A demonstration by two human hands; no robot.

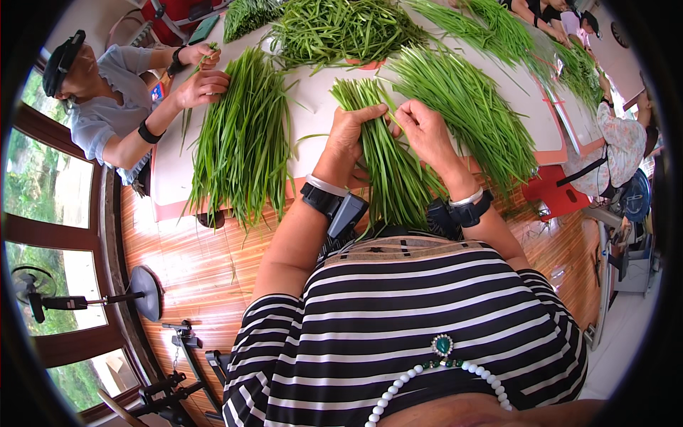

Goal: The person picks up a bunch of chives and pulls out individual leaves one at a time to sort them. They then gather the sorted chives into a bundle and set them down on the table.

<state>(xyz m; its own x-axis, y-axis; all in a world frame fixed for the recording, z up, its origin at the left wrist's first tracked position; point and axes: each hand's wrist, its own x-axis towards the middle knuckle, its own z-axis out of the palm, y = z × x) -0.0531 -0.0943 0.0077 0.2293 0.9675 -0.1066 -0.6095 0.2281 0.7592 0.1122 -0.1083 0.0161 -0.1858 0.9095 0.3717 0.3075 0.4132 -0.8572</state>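
Note:
My left hand (pixel 349 125) is closed around a thick bundle of long green leaf stalks, likely garlic chives (pixel 381 171), its pale cut ends pointing away from me and its leaves hanging over the table edge towards my waist. Just right of it, my right hand (pixel 424 125) pinches a thin stalk between thumb and fingers beside the bundle. A loose pile of the same greens (pixel 459 107) lies to the right, and another pile (pixel 243 139) lies to the left, its tips hanging over the edge. A large heap of greens (pixel 341 32) lies beyond my hands.
The white table (pixel 315 117) has a pink-orange border. At the left a co-worker (pixel 122 101) handles a few stalks near the left pile. Other people work at the far right, near a red stool (pixel 557 192). A fan (pixel 96 301) and black metal equipment (pixel 181 373) stand at lower left.

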